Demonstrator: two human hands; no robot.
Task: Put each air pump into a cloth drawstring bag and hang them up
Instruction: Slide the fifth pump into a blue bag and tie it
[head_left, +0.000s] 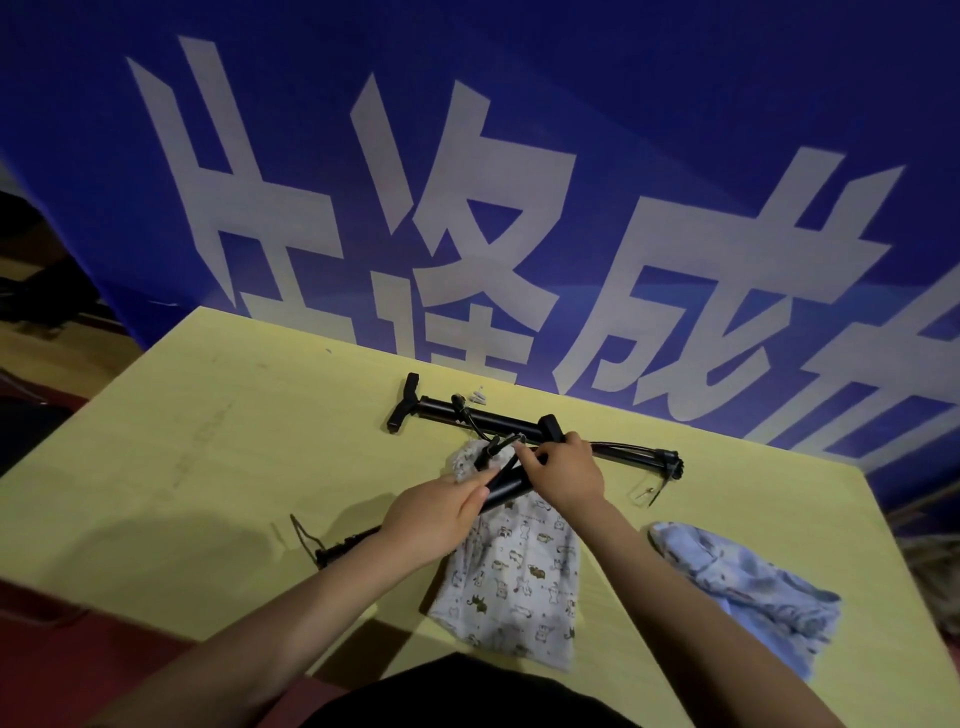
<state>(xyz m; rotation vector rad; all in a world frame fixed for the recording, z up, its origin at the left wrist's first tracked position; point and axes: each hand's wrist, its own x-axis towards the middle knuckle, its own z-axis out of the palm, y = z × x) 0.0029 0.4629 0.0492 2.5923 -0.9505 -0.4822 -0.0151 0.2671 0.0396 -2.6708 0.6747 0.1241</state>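
premises appear to be an event or sports hall, not a home. evidence: large blue banner (519, 156) with white chinese characters behind a plain yellow surface (208, 441); red-brown floor (78, 649) at lower left.

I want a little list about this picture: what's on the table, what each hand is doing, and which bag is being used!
table: yellow table
far pump: black pump lying flat, no hand on it
held pump: second black pump, lying over the patterned bag's mouth
left hand: holds the held pump
right hand: grips the same pump near the bag's mouth
bag in use: white patterned bag
spare bag: light blue bag, untouched
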